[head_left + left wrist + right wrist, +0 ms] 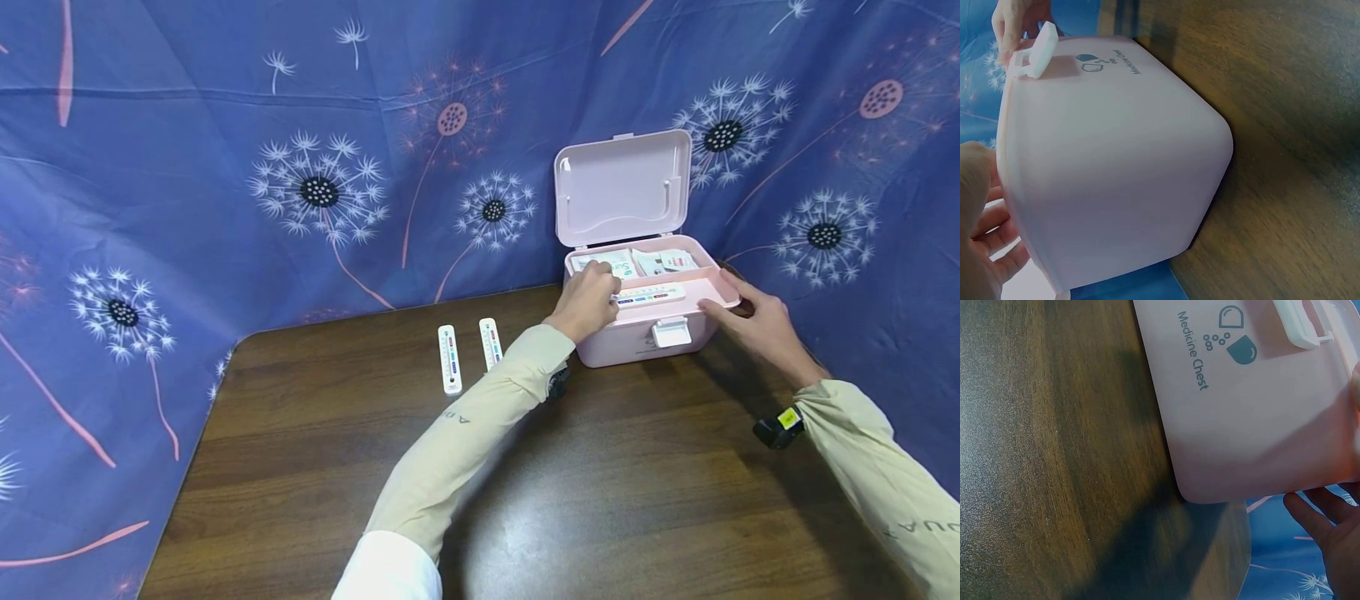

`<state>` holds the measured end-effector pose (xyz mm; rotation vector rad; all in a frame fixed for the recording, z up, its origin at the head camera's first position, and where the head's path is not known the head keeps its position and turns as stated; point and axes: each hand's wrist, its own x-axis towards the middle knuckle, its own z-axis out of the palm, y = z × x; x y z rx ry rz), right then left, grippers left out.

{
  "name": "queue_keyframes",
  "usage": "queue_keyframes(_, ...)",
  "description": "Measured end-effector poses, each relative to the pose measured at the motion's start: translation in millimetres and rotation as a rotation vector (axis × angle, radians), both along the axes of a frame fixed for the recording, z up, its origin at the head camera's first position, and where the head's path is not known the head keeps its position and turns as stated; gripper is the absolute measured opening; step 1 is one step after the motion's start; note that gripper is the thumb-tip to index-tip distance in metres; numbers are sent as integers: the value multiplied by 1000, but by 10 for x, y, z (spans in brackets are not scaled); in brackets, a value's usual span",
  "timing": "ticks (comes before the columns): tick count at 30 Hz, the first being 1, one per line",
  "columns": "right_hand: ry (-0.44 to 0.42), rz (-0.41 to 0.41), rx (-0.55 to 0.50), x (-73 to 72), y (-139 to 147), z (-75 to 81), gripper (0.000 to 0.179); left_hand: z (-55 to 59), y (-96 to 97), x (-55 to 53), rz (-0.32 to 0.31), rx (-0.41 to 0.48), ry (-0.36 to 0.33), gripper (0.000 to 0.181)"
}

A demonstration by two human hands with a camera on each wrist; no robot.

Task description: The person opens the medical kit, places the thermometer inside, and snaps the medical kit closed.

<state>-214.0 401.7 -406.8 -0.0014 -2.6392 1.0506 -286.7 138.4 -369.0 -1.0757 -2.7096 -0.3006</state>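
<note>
A pink medicine chest [637,343] stands with its lid [624,192] raised; "Medicine Chest" is printed on its front. Across the front compartment of its tray lies a white strip thermometer [660,293]. My left hand [588,302] reaches over the chest's left rim, its curled fingers pinching the thermometer's left end; the fingertips are partly hidden. At the right front corner, my right hand [761,325] grips the rim, thumb at the front and fingers along the side. The left wrist view shows the left fingers [997,231] behind the rim.
Two more strip thermometers, one left [450,360] and one right [491,343], lie on the brown wooden table [315,467]; my left sleeve partly covers the right one. White packets [663,262] fill the tray's rear compartments. A white latch [671,332] hangs on the front. Blue dandelion cloth [225,167] hangs behind.
</note>
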Motion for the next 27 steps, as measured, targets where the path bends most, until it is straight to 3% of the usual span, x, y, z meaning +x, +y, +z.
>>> queue_keyframes(6,5,5,-11,-2,4,7,70,17,-2,3,-15,6,20,15)
queue_keyframes(10,22,-3,-12,-7,1,-2,69,33,20,2,-37,26,-57,14)
queue_keyframes(14,42,-3,-20,-9,-3,-19,68,31,42,-4,-14,20,-127,6)
queue_keyframes(27,16,-7,-26,-10,-6,-29,70,8,54,10,9,6,-107,9)
